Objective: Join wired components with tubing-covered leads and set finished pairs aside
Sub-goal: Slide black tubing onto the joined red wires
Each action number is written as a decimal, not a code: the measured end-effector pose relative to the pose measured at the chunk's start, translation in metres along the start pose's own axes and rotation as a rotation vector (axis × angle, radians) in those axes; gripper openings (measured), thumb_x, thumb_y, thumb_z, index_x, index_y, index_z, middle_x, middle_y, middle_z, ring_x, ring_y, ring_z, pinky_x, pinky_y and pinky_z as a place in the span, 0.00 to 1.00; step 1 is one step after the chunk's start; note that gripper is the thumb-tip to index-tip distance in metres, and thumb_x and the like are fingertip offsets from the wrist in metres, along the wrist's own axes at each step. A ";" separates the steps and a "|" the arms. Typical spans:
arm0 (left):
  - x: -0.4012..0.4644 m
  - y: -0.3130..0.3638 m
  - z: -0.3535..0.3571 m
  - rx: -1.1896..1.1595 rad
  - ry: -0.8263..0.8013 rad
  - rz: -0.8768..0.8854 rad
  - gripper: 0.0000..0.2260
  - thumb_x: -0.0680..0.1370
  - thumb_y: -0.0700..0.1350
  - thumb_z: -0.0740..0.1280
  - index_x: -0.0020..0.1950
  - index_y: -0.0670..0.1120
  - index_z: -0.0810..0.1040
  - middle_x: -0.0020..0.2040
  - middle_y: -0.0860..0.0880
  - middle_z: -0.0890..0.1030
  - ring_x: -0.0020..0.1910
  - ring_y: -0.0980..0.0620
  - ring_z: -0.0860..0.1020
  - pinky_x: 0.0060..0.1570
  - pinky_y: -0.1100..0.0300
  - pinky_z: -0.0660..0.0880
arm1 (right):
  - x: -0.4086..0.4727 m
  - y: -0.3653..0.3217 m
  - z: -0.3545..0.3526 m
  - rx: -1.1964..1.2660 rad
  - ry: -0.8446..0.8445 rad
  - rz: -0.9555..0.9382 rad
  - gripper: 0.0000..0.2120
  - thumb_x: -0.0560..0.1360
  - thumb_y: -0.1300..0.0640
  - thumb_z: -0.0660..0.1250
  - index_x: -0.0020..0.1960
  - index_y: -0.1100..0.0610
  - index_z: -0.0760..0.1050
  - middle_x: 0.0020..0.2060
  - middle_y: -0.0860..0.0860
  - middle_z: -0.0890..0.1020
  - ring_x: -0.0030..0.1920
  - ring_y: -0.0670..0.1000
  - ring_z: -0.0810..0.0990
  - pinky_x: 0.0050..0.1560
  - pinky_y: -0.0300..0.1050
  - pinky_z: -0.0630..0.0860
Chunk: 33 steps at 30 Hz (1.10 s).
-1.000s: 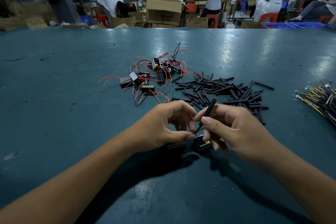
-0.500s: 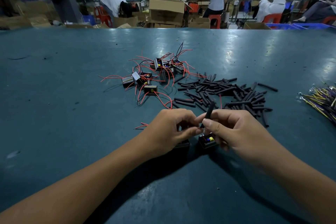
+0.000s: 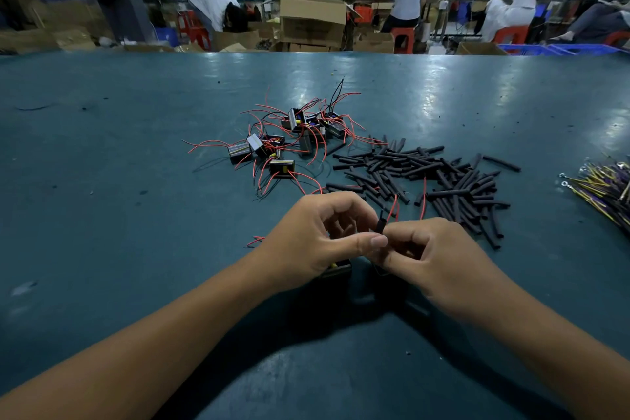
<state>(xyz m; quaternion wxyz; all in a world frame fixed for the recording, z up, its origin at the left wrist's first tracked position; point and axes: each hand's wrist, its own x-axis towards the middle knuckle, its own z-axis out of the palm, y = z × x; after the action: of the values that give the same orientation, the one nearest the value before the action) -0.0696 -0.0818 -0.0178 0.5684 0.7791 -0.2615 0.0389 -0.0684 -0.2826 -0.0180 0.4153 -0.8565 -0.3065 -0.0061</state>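
My left hand (image 3: 315, 237) and my right hand (image 3: 431, 256) meet over the near middle of the green table. Between their fingertips they pinch a short black tube (image 3: 380, 226) with thin red leads (image 3: 394, 204) sticking up out of it. A small black component (image 3: 337, 270) shows under my left hand; a second one under my right hand is hidden. Farther back lies a pile of black wired components with red leads (image 3: 293, 136). To its right is a heap of loose black tubing pieces (image 3: 439, 177).
A bundle of yellow and purple wires with ring terminals (image 3: 603, 187) lies at the table's right edge. The green table (image 3: 102, 181) stretches wide on the left. Beyond its far edge are cardboard boxes (image 3: 312, 22), red stools and several people working.
The black tube has slid lower over the leads, so less of it stands above my fingers and red wire ends now poke out. Both hands drew closer together.
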 end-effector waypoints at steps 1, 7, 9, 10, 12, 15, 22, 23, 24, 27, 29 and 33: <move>0.000 0.000 0.002 -0.001 0.012 0.002 0.05 0.74 0.45 0.75 0.44 0.47 0.80 0.38 0.36 0.77 0.33 0.41 0.72 0.34 0.41 0.71 | 0.000 0.000 -0.002 0.015 -0.017 -0.002 0.15 0.75 0.54 0.74 0.35 0.37 0.77 0.26 0.41 0.74 0.28 0.40 0.69 0.31 0.31 0.64; 0.000 0.001 0.003 0.052 0.024 0.033 0.04 0.75 0.45 0.74 0.44 0.49 0.80 0.36 0.37 0.77 0.32 0.36 0.70 0.31 0.41 0.68 | 0.001 -0.004 -0.025 0.184 0.066 -0.032 0.08 0.72 0.51 0.72 0.50 0.45 0.79 0.38 0.49 0.84 0.35 0.48 0.81 0.34 0.40 0.75; 0.000 0.000 0.003 0.094 0.009 0.052 0.04 0.75 0.44 0.75 0.44 0.49 0.80 0.36 0.41 0.78 0.33 0.37 0.71 0.32 0.42 0.69 | 0.001 -0.006 -0.030 0.183 0.122 -0.086 0.08 0.73 0.50 0.70 0.52 0.45 0.79 0.41 0.48 0.83 0.38 0.47 0.81 0.34 0.35 0.74; 0.000 0.000 0.003 0.116 0.002 0.065 0.04 0.75 0.44 0.75 0.44 0.49 0.81 0.36 0.44 0.78 0.33 0.39 0.71 0.33 0.43 0.69 | 0.000 -0.007 -0.031 0.144 0.140 -0.121 0.07 0.74 0.49 0.70 0.52 0.45 0.79 0.42 0.47 0.83 0.40 0.48 0.82 0.35 0.36 0.75; 0.000 0.000 0.004 0.148 -0.010 0.083 0.04 0.75 0.45 0.75 0.45 0.47 0.81 0.37 0.48 0.78 0.33 0.45 0.72 0.34 0.47 0.70 | 0.001 -0.009 -0.034 -0.019 0.157 -0.215 0.05 0.76 0.51 0.70 0.51 0.46 0.79 0.42 0.45 0.82 0.42 0.48 0.81 0.38 0.39 0.76; 0.000 -0.001 0.002 0.179 -0.030 0.086 0.03 0.75 0.46 0.74 0.45 0.48 0.82 0.37 0.55 0.77 0.34 0.56 0.72 0.35 0.54 0.71 | 0.003 -0.009 -0.037 -0.295 0.166 -0.380 0.03 0.77 0.57 0.68 0.49 0.55 0.80 0.42 0.45 0.81 0.41 0.46 0.78 0.41 0.34 0.72; 0.001 -0.002 0.001 0.175 -0.051 0.101 0.04 0.76 0.45 0.74 0.45 0.52 0.80 0.38 0.58 0.78 0.36 0.59 0.73 0.37 0.57 0.73 | 0.001 -0.010 -0.035 -0.198 0.205 -0.301 0.02 0.77 0.56 0.67 0.47 0.51 0.78 0.40 0.43 0.80 0.41 0.45 0.78 0.39 0.36 0.72; 0.001 -0.002 0.001 0.176 -0.050 0.098 0.04 0.76 0.45 0.74 0.45 0.52 0.81 0.38 0.58 0.78 0.36 0.59 0.73 0.37 0.58 0.73 | 0.001 -0.010 -0.035 -0.160 0.217 -0.273 0.02 0.77 0.56 0.67 0.46 0.51 0.78 0.40 0.44 0.80 0.40 0.46 0.79 0.37 0.38 0.73; 0.001 -0.002 0.001 0.176 -0.051 0.094 0.04 0.75 0.45 0.74 0.45 0.51 0.81 0.37 0.57 0.78 0.35 0.58 0.74 0.37 0.58 0.74 | 0.001 -0.010 -0.034 -0.143 0.223 -0.260 0.02 0.77 0.56 0.67 0.46 0.50 0.78 0.39 0.44 0.80 0.40 0.47 0.78 0.36 0.38 0.73; 0.001 -0.003 0.000 0.168 -0.061 0.074 0.03 0.75 0.45 0.75 0.45 0.48 0.82 0.37 0.52 0.80 0.34 0.52 0.76 0.37 0.52 0.76 | 0.002 -0.011 -0.034 -0.149 0.222 -0.263 0.02 0.77 0.56 0.67 0.45 0.51 0.78 0.39 0.44 0.79 0.41 0.45 0.79 0.36 0.35 0.72; 0.001 -0.003 -0.001 0.159 -0.072 0.075 0.03 0.75 0.44 0.75 0.45 0.47 0.82 0.37 0.54 0.81 0.34 0.55 0.78 0.37 0.57 0.77 | 0.002 -0.011 -0.034 -0.133 0.215 -0.263 0.03 0.77 0.56 0.67 0.45 0.51 0.78 0.39 0.44 0.80 0.41 0.46 0.79 0.36 0.34 0.72; 0.000 -0.004 0.000 0.161 -0.071 0.084 0.03 0.74 0.43 0.76 0.45 0.46 0.82 0.37 0.54 0.82 0.34 0.58 0.79 0.38 0.61 0.76 | 0.001 -0.011 -0.033 -0.073 0.208 -0.230 0.03 0.76 0.55 0.68 0.44 0.49 0.78 0.38 0.44 0.80 0.39 0.48 0.80 0.35 0.40 0.75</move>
<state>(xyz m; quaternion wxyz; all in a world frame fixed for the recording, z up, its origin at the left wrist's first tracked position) -0.0675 -0.0807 -0.0212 0.4922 0.8116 -0.3098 0.0560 -0.0648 -0.3007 0.0119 0.4099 -0.8251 -0.3573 -0.1534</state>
